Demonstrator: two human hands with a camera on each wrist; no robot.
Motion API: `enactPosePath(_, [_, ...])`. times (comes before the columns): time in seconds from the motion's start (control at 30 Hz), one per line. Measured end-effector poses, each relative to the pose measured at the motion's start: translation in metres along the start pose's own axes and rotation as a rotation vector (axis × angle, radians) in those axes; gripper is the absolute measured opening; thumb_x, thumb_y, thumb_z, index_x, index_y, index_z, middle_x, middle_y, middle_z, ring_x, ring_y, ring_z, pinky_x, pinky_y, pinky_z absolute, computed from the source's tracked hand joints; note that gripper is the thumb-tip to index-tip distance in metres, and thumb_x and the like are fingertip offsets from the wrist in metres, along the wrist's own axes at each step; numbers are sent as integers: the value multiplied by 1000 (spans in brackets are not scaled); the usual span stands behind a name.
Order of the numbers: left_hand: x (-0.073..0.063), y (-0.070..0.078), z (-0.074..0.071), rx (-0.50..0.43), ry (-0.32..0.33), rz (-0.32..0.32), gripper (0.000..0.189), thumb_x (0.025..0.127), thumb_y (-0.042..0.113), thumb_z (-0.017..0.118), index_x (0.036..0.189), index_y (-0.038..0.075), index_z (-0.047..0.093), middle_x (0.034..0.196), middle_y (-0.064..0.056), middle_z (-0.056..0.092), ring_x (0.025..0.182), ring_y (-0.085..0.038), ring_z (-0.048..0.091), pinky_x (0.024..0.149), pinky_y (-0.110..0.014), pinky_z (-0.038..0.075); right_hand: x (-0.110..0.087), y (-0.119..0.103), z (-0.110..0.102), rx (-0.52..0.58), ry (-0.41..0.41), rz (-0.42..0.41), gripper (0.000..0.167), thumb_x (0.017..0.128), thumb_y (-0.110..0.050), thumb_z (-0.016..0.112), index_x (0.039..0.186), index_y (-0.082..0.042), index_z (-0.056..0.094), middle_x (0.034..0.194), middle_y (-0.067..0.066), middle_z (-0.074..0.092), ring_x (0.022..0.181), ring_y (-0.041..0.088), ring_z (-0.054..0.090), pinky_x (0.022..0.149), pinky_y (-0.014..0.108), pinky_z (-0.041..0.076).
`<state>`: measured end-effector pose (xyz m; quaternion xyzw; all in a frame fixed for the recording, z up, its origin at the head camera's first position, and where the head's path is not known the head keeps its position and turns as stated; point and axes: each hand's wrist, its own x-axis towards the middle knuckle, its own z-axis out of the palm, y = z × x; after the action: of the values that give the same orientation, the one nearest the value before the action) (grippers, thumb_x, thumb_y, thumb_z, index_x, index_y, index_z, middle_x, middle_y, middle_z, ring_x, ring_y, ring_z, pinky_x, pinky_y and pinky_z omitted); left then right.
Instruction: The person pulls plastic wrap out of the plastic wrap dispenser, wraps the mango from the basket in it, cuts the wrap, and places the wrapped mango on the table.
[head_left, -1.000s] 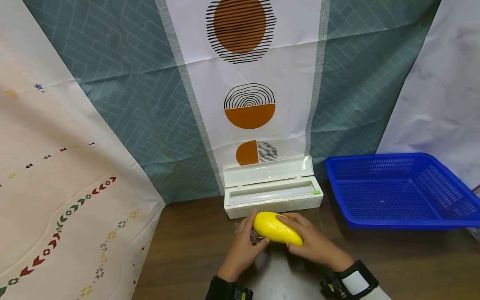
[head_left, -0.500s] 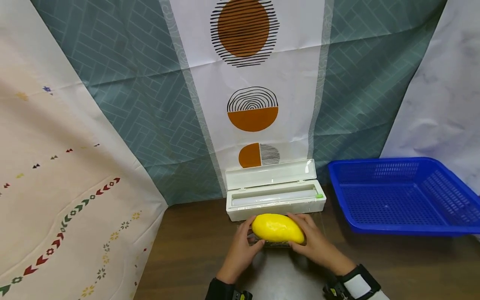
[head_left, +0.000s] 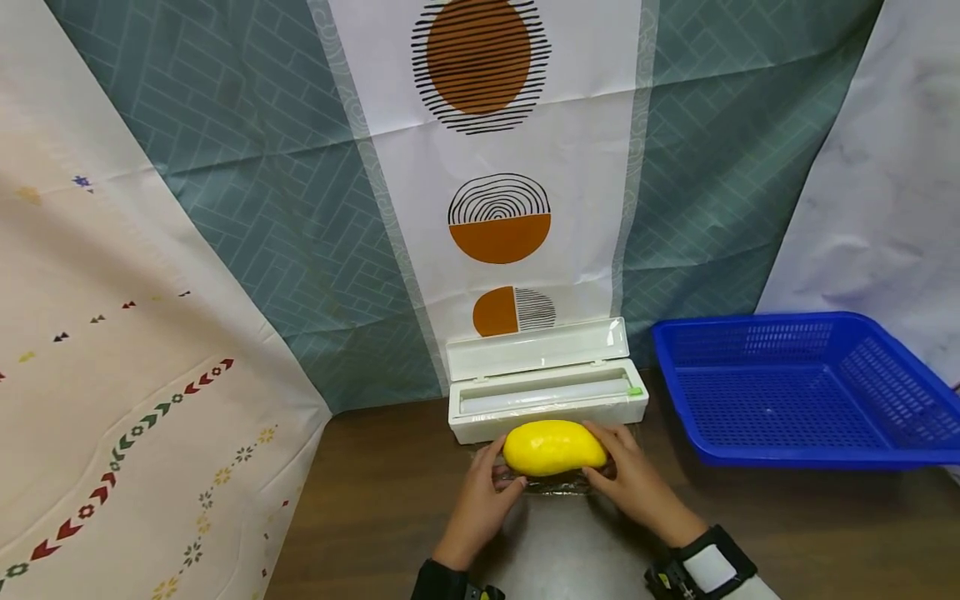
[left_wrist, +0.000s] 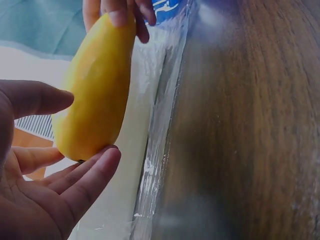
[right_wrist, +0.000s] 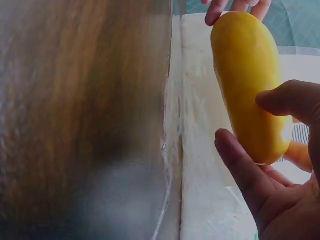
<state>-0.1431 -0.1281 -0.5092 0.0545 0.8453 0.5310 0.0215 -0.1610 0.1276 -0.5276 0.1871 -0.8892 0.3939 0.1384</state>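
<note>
A smooth yellow mango [head_left: 553, 447] is held crosswise between my two hands in front of the white wrap box. My left hand [head_left: 483, 497] grips its left end, with the thumb along one side and fingertips under the end in the left wrist view. Its right end is held by my right hand [head_left: 637, 483], thumb and fingers spread around it in the right wrist view. Below the mango, clear plastic wrap [left_wrist: 159, 145] stretches over the wooden table, its crinkled edge catching the light.
Behind the mango stands the white wrap dispenser box [head_left: 551, 411], lid up, with a roll of film [head_left: 543, 396] and a green cutter piece [head_left: 635, 391] at its right end. A blue plastic basket [head_left: 787, 459] sits at the right. Patterned cloths hang behind and at the left.
The mango has turned from a slant to nearly level and shifted slightly toward the box. My right hand has moved from over its top to around its right end.
</note>
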Motion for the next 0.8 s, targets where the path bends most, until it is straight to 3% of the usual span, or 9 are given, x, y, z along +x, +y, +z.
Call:
enactPosePath(0.2, [-1,-1,3,-6,19,10,65,96,19,69,153,6,41,144,-14,45,118,-26,62,92,-30,57,1,5,2,-97,48,-15,70,80,-9,83,143,-7,53,126,13,63,92,17,60,74,31,53])
enactPosePath(0.5, [1,-5,3,-10,3,-38,69,98,20,65,156,3,32,150,-18,47,124,-31,61,97,-40,55,-1,10,7,-27,16,-8,67,81,-1,80,142,1,52,127,18,57,81,14,58,68,22,50])
enactPosePath(0.63, [3,-7,2,-11,-6,-65,68,99,22,64,156,4,32,152,-19,47,124,-31,62,96,-42,56,-2,10,8,-85,-9,-7,69,81,-6,81,144,0,52,129,17,57,97,21,63,82,36,56])
enactPosePath(0.8, [3,-10,3,2,-22,-86,62,98,23,66,153,10,40,156,-18,41,127,-31,61,93,-39,58,-2,9,8,-94,-70,23,73,84,-9,80,148,-2,47,134,16,56,116,31,63,97,52,52])
